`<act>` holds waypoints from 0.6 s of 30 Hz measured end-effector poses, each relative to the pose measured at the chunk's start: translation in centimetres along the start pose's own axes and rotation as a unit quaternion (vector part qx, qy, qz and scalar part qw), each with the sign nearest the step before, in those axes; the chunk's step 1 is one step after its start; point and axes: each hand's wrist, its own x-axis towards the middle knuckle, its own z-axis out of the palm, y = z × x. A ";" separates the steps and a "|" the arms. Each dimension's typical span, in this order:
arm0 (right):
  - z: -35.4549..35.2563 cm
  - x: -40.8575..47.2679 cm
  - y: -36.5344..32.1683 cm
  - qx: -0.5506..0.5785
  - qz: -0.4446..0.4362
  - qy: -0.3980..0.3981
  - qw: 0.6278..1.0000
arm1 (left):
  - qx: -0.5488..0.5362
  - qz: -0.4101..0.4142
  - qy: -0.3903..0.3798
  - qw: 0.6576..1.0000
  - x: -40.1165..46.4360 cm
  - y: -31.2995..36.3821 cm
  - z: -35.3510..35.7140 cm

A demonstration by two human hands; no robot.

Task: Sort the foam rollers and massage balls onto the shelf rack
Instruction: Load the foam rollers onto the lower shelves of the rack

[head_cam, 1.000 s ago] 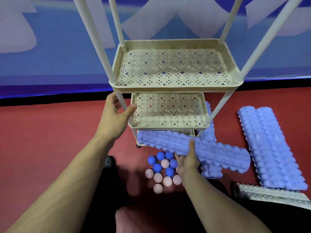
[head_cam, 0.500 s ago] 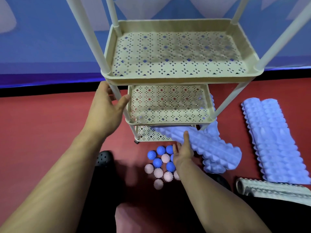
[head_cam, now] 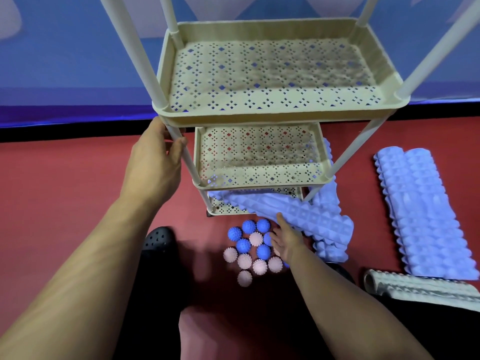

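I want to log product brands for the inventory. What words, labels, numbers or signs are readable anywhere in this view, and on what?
None: no readable text shows anywhere.
The beige perforated plastic shelf rack shows only punched patterns.
The lilac ridged foam roller under the right hand shows only moulded bumps.
The spiky blue and pink massage balls carry no marks.
The blue-and-white backdrop shows shapes, no letters.
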 end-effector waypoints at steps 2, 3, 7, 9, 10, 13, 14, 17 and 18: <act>-1.6 -0.3 0.3 -0.112 -0.054 0.078 0.989 | 0.007 0.005 0.002 1.000 0.0 0.0 0.0; -2.7 -0.7 0.3 -0.206 -0.106 0.140 0.963 | 0.009 0.005 0.003 1.000 0.0 0.0 -0.1; -7.5 -3.2 -1.7 -0.343 -0.358 0.340 0.799 | 0.009 0.003 -0.001 1.000 -0.1 0.1 -0.1; -9.7 -2.7 -3.1 -0.339 -0.359 0.376 0.784 | 0.007 0.004 0.000 1.000 -0.2 0.1 -0.1; -10.4 -2.4 -3.8 -0.320 -0.320 0.381 0.806 | 0.008 0.003 0.001 1.000 -0.2 0.2 -0.1; -11.4 -2.1 -5.0 -0.150 -0.141 0.307 0.929 | 0.007 0.001 0.003 1.000 -0.2 0.3 -0.1; -11.6 -2.2 -4.9 -0.086 -0.102 0.268 0.954 | 0.004 -0.001 0.004 1.000 -0.2 0.4 0.0; -11.5 -2.4 -4.6 0.016 -0.084 0.198 0.977 | -0.010 -0.007 0.008 1.000 -0.1 0.6 0.2; -11.5 -2.4 -4.6 0.034 -0.092 0.190 0.977 | -0.015 -0.011 0.007 1.000 -0.1 0.6 0.3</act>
